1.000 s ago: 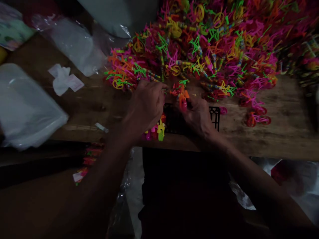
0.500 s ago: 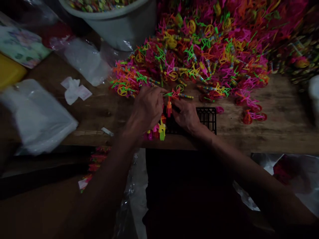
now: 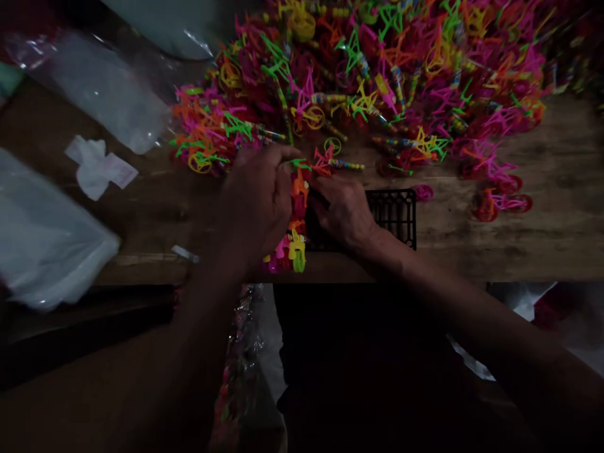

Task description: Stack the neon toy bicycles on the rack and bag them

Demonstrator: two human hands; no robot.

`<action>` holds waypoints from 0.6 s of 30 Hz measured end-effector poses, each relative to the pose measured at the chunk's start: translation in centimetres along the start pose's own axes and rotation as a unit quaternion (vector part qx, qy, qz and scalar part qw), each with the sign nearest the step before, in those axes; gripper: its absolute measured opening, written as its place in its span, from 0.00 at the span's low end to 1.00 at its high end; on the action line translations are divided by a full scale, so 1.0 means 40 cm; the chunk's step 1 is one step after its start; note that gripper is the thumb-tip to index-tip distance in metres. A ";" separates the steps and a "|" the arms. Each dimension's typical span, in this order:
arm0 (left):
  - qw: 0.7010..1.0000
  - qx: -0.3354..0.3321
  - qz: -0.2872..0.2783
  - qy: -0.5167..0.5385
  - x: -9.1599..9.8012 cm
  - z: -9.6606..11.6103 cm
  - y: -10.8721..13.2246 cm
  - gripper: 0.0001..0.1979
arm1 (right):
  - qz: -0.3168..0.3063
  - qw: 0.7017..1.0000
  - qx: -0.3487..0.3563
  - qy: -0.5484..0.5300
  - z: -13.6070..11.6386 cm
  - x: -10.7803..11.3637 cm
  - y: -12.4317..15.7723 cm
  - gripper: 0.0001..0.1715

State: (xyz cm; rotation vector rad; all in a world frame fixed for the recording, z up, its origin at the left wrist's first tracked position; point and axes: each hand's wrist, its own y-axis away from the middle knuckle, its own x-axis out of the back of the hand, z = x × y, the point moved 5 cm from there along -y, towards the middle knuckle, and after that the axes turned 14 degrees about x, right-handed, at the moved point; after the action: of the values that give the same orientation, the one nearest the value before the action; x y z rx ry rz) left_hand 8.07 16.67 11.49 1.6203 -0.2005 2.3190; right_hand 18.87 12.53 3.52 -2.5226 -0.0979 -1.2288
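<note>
My left hand (image 3: 257,198) is curled round a row of small bright plastic toys (image 3: 295,217), orange, pink and yellow-green, that runs down to the table's near edge. My right hand (image 3: 344,211) lies over the left part of a black plastic grid (image 3: 395,212), its fingers bent and pressed against the same row of toys from the right. Just beyond both hands a huge heap of neon plastic toys (image 3: 377,82), shaped like little bicycles, covers the far part of the wooden table (image 3: 542,239).
Clear plastic bags (image 3: 94,88) lie at the far left, a bigger pale bag (image 3: 42,239) at the near left, with a crumpled white scrap (image 3: 97,167) between them. A grey tub's rim (image 3: 155,25) shows at the top. A few loose toys (image 3: 495,201) lie right of the grid.
The view shifted, so the tub slid mostly out of the top. Both hands closed in on the toy row; the orange toy my right hand held up now sits in the row.
</note>
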 end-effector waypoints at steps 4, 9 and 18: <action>1.000 -0.008 0.001 0.025 0.004 0.005 -0.004 0.21 | -0.019 0.999 0.007 0.034 -0.009 -0.008 0.003 0.16; 0.998 -0.060 0.001 0.013 -0.003 0.014 -0.007 0.19 | -0.021 0.998 -0.042 0.046 -0.008 -0.006 0.002 0.16; 0.994 -0.106 0.008 -0.019 0.001 0.008 -0.026 0.19 | 0.083 0.996 0.044 0.014 0.039 0.096 0.027 0.11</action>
State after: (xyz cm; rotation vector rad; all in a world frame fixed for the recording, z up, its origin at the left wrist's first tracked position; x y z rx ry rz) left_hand 8.70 17.56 11.58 1.5637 -0.4551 2.1942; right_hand 22.69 11.71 5.33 -2.3846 0.0615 -1.1684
